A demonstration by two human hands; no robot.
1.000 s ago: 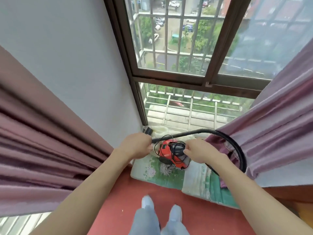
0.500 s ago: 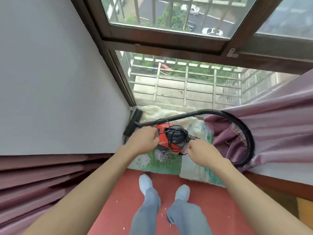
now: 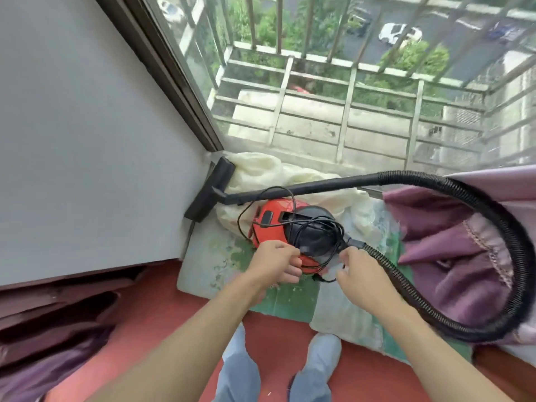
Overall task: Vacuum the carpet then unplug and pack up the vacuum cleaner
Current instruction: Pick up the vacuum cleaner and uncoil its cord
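A red and black vacuum cleaner sits on a green patterned mat by the window. A thin black power cord lies in loose loops over its top. Its ribbed black hose arcs out to the right and back to the wand. The floor nozzle leans against the white wall. My left hand pinches the cord at the body's near edge. My right hand grips the cord beside the hose socket.
Red carpet covers the floor under my feet. The green mat and a cream cloth lie along the window. Purple curtains hang at the right and lower left. Barred glass is ahead.
My view has tilted down and come closer. My left hand has let go of the wand, which now rests with its nozzle against the wall. Both hands have dropped to the cord.
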